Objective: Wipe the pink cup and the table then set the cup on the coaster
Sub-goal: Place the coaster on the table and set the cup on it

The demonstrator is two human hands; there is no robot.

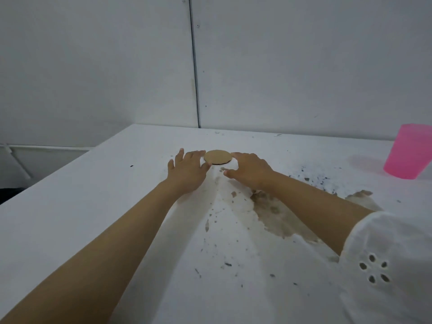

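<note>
Both my hands are out over the white table (93, 195), framing the round tan coaster (217, 156) at the far middle of the top. The coaster lies straight ahead of me, between the two hands. Being round, it has no long axis to line up with.

My left hand (187, 170) is palm down, fingers straight and slightly spread, with the fingertips touching the coaster's left edge. My right hand (251, 169) comes in from the other side with fingers gently curved. One fingertip is at the coaster's right edge and the thumb is held apart on the near side. Neither hand grips anything. A dark line shows under the coaster's near edge, and I cannot tell whether it sits flat or is tipped up.

The pink cup (409, 152) stands upright at the far right, well apart from both hands and nearer my right one. A brown stain (275, 213) with dark specks spreads under my right forearm. I see no cloth. I judge that the wiping is not yet done, and that the cup falls to the right hand, with a sideways reach to the right.
</note>
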